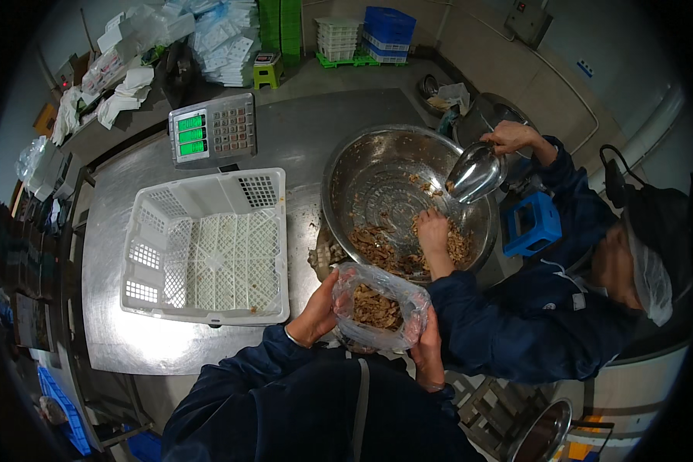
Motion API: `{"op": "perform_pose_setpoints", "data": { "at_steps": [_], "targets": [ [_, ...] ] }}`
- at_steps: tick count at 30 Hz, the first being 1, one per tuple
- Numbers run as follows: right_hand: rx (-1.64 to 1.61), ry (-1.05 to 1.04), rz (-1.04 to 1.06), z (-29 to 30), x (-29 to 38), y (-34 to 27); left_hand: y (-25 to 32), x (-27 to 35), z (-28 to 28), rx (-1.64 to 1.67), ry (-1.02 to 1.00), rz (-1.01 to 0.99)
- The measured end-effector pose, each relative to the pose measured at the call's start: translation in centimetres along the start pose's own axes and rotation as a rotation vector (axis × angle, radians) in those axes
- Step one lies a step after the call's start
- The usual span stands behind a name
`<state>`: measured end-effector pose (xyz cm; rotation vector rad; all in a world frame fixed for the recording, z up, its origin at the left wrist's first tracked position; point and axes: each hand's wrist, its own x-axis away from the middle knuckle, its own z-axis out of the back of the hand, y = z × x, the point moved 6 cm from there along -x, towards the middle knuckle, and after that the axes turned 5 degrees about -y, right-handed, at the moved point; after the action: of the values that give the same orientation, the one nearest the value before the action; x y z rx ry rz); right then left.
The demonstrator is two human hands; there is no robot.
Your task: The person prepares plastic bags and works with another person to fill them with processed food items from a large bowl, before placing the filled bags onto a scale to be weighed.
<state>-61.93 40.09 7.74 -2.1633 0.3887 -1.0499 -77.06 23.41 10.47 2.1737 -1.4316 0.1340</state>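
Note:
A clear plastic bag (pixel 413 291) is held with its mouth spread wide between my two hands. Brown shredded food (pixel 375 309) lies inside it. My left hand (pixel 319 309) grips the bag's left rim, and my right hand (pixel 428 349) grips its right side. Just beyond the bag stands a large stainless steel bowl (pixel 375 167) with more of the brown pieces along its near side. A co-worker's hand reaches into those pieces, while the co-worker's other hand holds a shiny metal scoop (pixel 478 172) over the bowl's right part.
Left of the bowl, a white perforated plastic crate (pixel 208 319) rests on the steel table (pixel 110 323). A digital scale display (pixel 213 130) stands behind the crate. The co-worker leans in from the right, near a blue plastic-framed device (pixel 531 224). A metal pot (pixel 540 430) is at lower right.

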Motion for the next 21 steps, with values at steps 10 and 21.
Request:
{"op": "perform_pose_setpoints", "data": {
  "at_steps": [10, 21],
  "targets": [
    [0.042, -0.119, 0.082, -1.9, 0.8, -0.9, -0.1, -0.1, 0.7, -0.002, 0.018, -0.006],
    [-0.282, -0.378, -0.013, -4.2, 5.9, -2.4, 0.8, 4.8, -3.9, -0.048, -0.142, -0.028]
  ]
}}
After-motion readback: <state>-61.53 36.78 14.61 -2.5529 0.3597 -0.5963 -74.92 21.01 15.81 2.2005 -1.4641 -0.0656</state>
